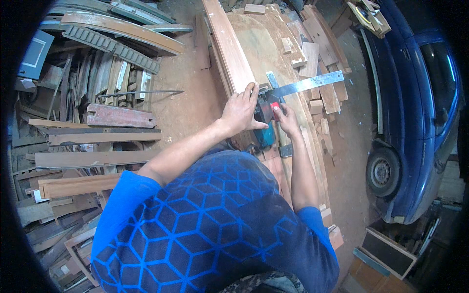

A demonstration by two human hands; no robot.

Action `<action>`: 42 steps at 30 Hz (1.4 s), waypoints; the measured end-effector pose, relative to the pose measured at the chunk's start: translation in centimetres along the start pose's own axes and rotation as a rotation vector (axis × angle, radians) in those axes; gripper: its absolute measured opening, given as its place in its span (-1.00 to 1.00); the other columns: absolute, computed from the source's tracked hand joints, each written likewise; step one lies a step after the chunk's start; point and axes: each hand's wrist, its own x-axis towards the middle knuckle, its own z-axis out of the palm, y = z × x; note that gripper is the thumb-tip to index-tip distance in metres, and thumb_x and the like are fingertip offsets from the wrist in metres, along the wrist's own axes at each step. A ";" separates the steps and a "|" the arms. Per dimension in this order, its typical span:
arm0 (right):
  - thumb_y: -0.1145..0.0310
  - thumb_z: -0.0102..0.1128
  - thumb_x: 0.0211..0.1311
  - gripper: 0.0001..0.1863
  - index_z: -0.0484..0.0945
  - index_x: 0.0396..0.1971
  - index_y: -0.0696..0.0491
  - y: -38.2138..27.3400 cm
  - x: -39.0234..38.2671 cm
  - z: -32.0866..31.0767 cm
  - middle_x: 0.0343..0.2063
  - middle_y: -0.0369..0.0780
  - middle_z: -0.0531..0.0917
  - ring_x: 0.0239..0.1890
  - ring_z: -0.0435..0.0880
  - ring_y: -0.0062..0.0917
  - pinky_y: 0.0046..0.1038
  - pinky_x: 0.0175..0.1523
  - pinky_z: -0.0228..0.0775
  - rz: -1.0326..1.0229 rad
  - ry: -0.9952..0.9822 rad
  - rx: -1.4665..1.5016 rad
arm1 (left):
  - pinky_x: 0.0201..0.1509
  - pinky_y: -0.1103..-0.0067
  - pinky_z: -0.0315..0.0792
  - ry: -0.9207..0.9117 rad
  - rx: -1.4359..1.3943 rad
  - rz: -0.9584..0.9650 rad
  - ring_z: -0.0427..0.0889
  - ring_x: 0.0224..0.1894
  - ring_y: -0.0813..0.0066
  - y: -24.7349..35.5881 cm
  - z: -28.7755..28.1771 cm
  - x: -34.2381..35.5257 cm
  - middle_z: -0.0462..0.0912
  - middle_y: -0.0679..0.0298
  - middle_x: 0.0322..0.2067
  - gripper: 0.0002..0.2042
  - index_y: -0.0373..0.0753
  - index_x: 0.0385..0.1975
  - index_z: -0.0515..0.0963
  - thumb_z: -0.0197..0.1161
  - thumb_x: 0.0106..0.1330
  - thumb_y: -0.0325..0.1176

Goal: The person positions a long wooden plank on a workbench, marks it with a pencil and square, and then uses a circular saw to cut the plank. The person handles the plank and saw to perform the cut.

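Observation:
My left hand [239, 111] rests at the near end of a long, pale wooden board [229, 51]. Its fingers stretch forward and the thumb is spread apart toward the right. Close by on the right, my right hand [288, 120] is closed on a small red object [276, 110] whose kind is partly hidden by the fingers. A metal try square [310, 84] lies just beyond that hand, its blade pointing right. Between and below the hands sits a teal and black tool [265, 136], perhaps a power tool, partly covered by the left hand.
The workbench [244, 29] carries wood offcuts [310, 58] along its right side. Stacked planks [97, 158] and scrap timber fill the left. A blue car [410, 107] stands to the right, with a dark framed panel [388, 251] behind its wheel.

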 end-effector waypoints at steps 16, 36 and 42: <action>0.27 0.21 0.43 -0.68 0.61 0.00 0.20 0.6 0.8 -0.4 -0.21 -0.22 0.72 -0.20 0.63 -0.62 -0.49 -0.07 0.48 0.045 -0.045 -0.036 | 0.09 0.42 0.54 0.070 0.044 0.021 0.70 -0.01 0.09 -0.7 1.2 -0.2 0.40 -0.20 0.22 0.34 -0.60 0.32 0.23 0.35 -0.27 0.57; 0.27 0.19 0.45 -0.70 0.61 -0.04 0.21 -1.6 0.1 -0.2 -0.19 -0.25 0.70 -0.12 0.61 -0.61 -0.48 0.03 0.44 0.101 -0.029 0.009 | 0.09 0.38 0.53 0.012 0.008 -0.012 0.64 0.00 0.05 -0.1 0.2 0.1 0.37 -0.14 0.20 0.32 -0.62 0.31 0.23 0.36 -0.20 0.55; 0.27 0.19 0.45 -0.71 0.61 -0.05 0.19 -1.4 0.2 -0.2 -0.19 -0.25 0.69 -0.15 0.60 -0.61 -0.49 0.00 0.43 0.101 -0.035 0.018 | 0.06 0.37 0.55 0.031 0.019 -0.007 0.64 -0.02 0.05 -0.1 0.2 0.1 0.37 -0.13 0.20 0.33 -0.61 0.32 0.21 0.37 -0.21 0.55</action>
